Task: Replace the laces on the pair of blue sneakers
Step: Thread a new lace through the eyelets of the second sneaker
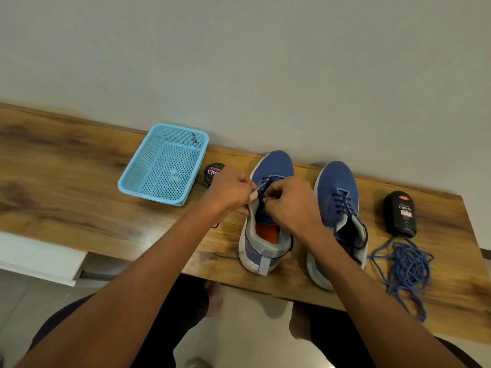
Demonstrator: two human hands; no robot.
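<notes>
Step in hand, as I judge it: threading the dark lace [261, 193] through the upper eyelets of the left-side sneaker [265, 224]. Left hand [231, 191] pinches the grey eyelet flap; right hand [288, 203] has its fingers [273, 195] curled in a pinch at the lace, tip itself hidden. The second sneaker [336, 221], just to the right, carries a dark lace through its eyelets, so the pair looks past halfway. A loose blue lace [406, 269] lies tangled on the worktop [66, 168] beyond it, below a black polish bottle [401, 213]. Next move likely calls for pulling the lace through and evening the ends. Both heels sit at the near edge, the right one slightly overhanging; a firm tug could tip a shoe off. Open room lies left, past the blue basket [127, 179] and polish tin [212, 172].
</notes>
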